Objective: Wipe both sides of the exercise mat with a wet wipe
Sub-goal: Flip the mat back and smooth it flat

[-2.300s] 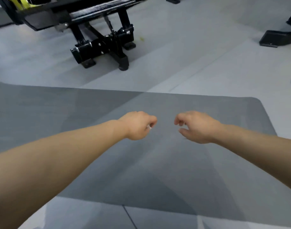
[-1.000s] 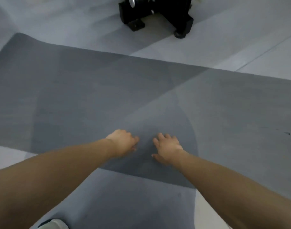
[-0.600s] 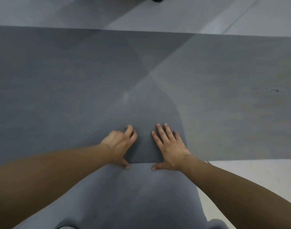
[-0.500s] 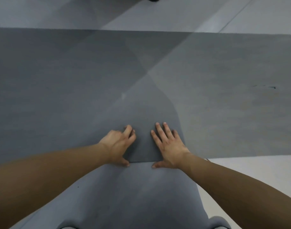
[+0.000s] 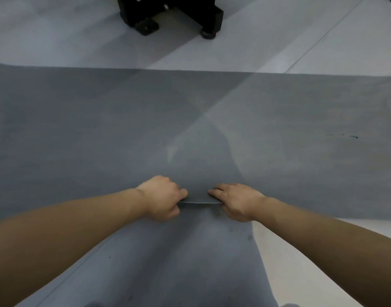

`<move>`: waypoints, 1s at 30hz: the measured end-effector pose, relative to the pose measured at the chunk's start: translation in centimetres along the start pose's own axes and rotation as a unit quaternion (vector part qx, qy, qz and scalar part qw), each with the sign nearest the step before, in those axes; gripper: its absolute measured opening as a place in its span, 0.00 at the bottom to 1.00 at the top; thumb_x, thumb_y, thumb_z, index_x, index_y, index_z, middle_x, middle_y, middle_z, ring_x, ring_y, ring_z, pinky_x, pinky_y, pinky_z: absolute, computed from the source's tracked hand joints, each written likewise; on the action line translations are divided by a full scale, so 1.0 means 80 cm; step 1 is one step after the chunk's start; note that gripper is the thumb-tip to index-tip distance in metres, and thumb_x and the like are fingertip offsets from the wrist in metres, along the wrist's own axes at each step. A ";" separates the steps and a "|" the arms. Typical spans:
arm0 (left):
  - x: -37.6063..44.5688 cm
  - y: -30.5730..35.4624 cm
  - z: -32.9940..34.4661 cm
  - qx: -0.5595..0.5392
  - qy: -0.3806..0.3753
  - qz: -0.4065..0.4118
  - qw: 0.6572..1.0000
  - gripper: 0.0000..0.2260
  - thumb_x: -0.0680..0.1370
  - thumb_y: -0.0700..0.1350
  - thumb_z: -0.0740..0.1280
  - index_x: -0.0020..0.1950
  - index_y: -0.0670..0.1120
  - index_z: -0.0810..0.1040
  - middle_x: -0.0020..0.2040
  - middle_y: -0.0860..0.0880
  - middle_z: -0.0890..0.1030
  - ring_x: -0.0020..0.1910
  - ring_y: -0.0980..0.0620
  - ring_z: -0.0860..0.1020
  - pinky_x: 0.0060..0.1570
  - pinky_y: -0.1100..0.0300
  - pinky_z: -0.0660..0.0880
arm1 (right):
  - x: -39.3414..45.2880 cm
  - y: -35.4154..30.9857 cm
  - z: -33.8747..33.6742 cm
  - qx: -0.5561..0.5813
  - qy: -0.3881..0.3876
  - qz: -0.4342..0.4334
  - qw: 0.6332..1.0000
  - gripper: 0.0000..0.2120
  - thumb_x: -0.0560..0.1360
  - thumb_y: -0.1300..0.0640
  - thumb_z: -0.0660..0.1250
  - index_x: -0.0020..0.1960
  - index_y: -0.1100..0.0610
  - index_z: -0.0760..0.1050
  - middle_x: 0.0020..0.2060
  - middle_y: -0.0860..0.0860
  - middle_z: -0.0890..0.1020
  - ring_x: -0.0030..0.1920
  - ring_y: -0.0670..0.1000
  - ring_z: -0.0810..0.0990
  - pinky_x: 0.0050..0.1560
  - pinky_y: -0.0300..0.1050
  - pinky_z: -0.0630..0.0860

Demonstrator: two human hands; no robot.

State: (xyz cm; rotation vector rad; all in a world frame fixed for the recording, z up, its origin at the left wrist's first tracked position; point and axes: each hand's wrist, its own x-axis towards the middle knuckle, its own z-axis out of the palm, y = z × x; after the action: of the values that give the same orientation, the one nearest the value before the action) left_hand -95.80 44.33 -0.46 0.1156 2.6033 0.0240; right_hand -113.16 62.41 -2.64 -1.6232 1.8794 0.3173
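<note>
A: Step in hand?

B: Looks like the flip. The grey exercise mat [image 5: 123,134] lies flat on the pale floor [image 5: 278,36], spanning the view side to side. The left hand [image 5: 161,199] and right hand [image 5: 235,201] sit just apart at its near edge, which is raised slightly off the floor between them.

A: Fingers?

B: Both hands pinch that edge: thumbs on top, fingers curled under (the undersides are hidden, so how far under cannot be told). No wet wipe shows in either hand or anywhere on the mat.

A: So one side is done?

B: Probably, judging by the grip, but the pictures do not prove it. The next move calls for lifting the edge and carrying it up and over toward the far side so the underside faces up, keeping both pinches even so the mat does not fold crooked. The black equipment base [image 5: 170,16] sits beyond the far edge, well apart, though a flung mat might reach it.

A: Versus half a second ago?

B: Then both hands lay flat on the mat with fingers spread and the edge was down. Now the fingers are curled round it and it is lifted. The camera is tilted up a bit, so the black base is back in view.
</note>
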 end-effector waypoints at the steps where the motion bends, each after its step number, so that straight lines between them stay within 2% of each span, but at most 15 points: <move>1: -0.003 -0.003 -0.007 0.002 0.009 -0.009 1.000 0.12 0.78 0.53 0.59 0.56 0.47 0.72 0.52 0.44 0.81 0.50 0.37 0.80 0.44 0.52 0.71 | -0.002 0.000 -0.009 0.006 0.007 0.008 1.000 0.24 0.78 0.54 0.56 0.74 0.49 0.64 0.66 0.52 0.72 0.63 0.59 0.74 0.63 0.50 0.71; 6: -0.022 -0.029 -0.038 -0.020 0.114 -0.038 0.993 0.11 0.77 0.52 0.55 0.51 0.47 0.71 0.49 0.45 0.80 0.49 0.39 0.79 0.43 0.51 0.72 | -0.015 0.003 -0.066 0.020 0.087 0.023 0.996 0.15 0.79 0.56 0.56 0.63 0.50 0.72 0.56 0.53 0.77 0.56 0.59 0.77 0.55 0.50 0.74; 9: -0.028 -0.048 -0.067 -0.023 0.192 -0.054 0.980 0.14 0.75 0.53 0.53 0.46 0.47 0.73 0.44 0.46 0.80 0.45 0.41 0.78 0.43 0.51 0.75 | -0.024 0.006 -0.112 0.002 0.150 0.050 0.987 0.08 0.80 0.55 0.57 0.57 0.52 0.71 0.51 0.54 0.78 0.50 0.60 0.78 0.45 0.50 0.72; 11: -0.027 -0.058 -0.090 0.006 0.238 -0.071 0.969 0.12 0.74 0.52 0.54 0.43 0.47 0.73 0.40 0.47 0.79 0.40 0.42 0.77 0.40 0.52 0.75 | -0.029 0.003 -0.139 -0.025 0.190 0.071 0.979 0.05 0.78 0.56 0.58 0.53 0.51 0.68 0.48 0.54 0.79 0.46 0.60 0.78 0.39 0.48 0.67; 15: -0.027 -0.072 -0.146 0.051 0.305 -0.103 0.946 0.09 0.73 0.50 0.55 0.40 0.47 0.71 0.35 0.48 0.77 0.34 0.44 0.74 0.35 0.53 0.74 | -0.041 -0.004 -0.179 -0.044 0.266 0.104 0.957 0.08 0.76 0.56 0.58 0.55 0.51 0.65 0.47 0.51 0.77 0.46 0.60 0.79 0.38 0.47 0.64; 18: -0.029 -0.080 -0.185 0.076 0.314 -0.143 0.935 0.07 0.76 0.49 0.57 0.43 0.48 0.71 0.39 0.48 0.77 0.37 0.44 0.75 0.36 0.53 0.72 | -0.052 -0.003 -0.208 -0.059 0.357 0.116 0.925 0.06 0.73 0.57 0.61 0.49 0.52 0.67 0.41 0.51 0.77 0.41 0.59 0.78 0.36 0.48 0.63; 20: -0.032 -0.084 -0.212 0.091 0.329 -0.167 0.925 0.06 0.77 0.49 0.59 0.45 0.48 0.71 0.42 0.48 0.78 0.38 0.45 0.74 0.35 0.53 0.68 | -0.057 0.000 -0.228 -0.093 0.385 0.135 0.908 0.09 0.68 0.57 0.65 0.47 0.52 0.69 0.37 0.50 0.77 0.37 0.58 0.76 0.35 0.47 0.61; 23: -0.034 -0.089 -0.257 0.109 0.346 -0.203 0.910 0.06 0.79 0.49 0.59 0.48 0.48 0.70 0.45 0.49 0.76 0.42 0.46 0.74 0.36 0.54 0.64 | -0.064 0.002 -0.264 -0.122 0.417 0.168 0.885 0.17 0.65 0.59 0.66 0.53 0.52 0.73 0.39 0.51 0.76 0.38 0.57 0.75 0.36 0.48 0.63; 25: -0.040 -0.091 -0.288 0.120 0.361 -0.212 0.900 0.06 0.77 0.49 0.64 0.45 0.48 0.70 0.41 0.50 0.75 0.39 0.46 0.74 0.33 0.55 0.62 | -0.071 0.004 -0.290 -0.123 0.446 0.167 0.871 0.20 0.65 0.59 0.63 0.57 0.51 0.73 0.39 0.51 0.75 0.39 0.57 0.74 0.38 0.50 0.66; 27: -0.050 -0.094 -0.313 0.137 0.376 -0.209 0.892 0.08 0.72 0.48 0.68 0.39 0.48 0.70 0.34 0.50 0.74 0.32 0.47 0.72 0.28 0.57 0.58 | -0.083 0.005 -0.314 -0.121 0.480 0.150 0.856 0.19 0.66 0.58 0.60 0.56 0.50 0.73 0.39 0.50 0.74 0.40 0.56 0.74 0.40 0.50 0.67; 30: -0.069 -0.098 -0.340 0.171 0.424 -0.180 0.871 0.08 0.72 0.49 0.60 0.36 0.47 0.67 0.30 0.49 0.71 0.28 0.47 0.68 0.26 0.58 0.57 | -0.109 0.003 -0.343 -0.129 0.522 0.109 0.836 0.16 0.69 0.57 0.57 0.55 0.50 0.74 0.39 0.49 0.73 0.40 0.56 0.73 0.40 0.51 0.66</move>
State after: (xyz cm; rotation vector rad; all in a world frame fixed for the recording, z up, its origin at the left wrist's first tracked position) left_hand -105.58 36.22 25.42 -0.3370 3.4316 -0.6654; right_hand -121.22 54.14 23.74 -1.9588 2.9398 -0.3440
